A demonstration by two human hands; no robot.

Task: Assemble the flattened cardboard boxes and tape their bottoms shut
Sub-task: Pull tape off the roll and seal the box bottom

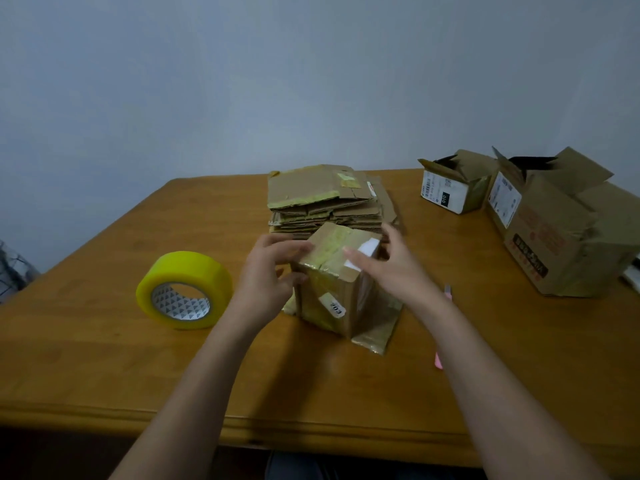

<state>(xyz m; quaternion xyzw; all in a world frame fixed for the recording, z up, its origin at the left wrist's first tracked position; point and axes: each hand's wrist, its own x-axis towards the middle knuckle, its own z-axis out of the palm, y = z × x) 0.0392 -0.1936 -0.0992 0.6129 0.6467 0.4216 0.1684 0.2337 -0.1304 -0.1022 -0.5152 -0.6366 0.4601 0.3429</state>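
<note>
Cardboard box (337, 289) is standing on the bench (104, 341), just in front of the flattened stack (325, 199). Left hand (266, 271) is gripping its top-left edge; right hand (388, 268) is lying open-fingered over its top.

A wooden table (104, 358) with a rounded near edge fills the lower view, backed at twelve o'clock by a plain grey-blue wall (311, 81). At nine o'clock, past the table's left edge, a patch of pale patterned fabric (12, 271) shows. At four o'clock a slim pink object (439, 360) lies on the tabletop, mostly hidden, too little seen to identify.
</note>
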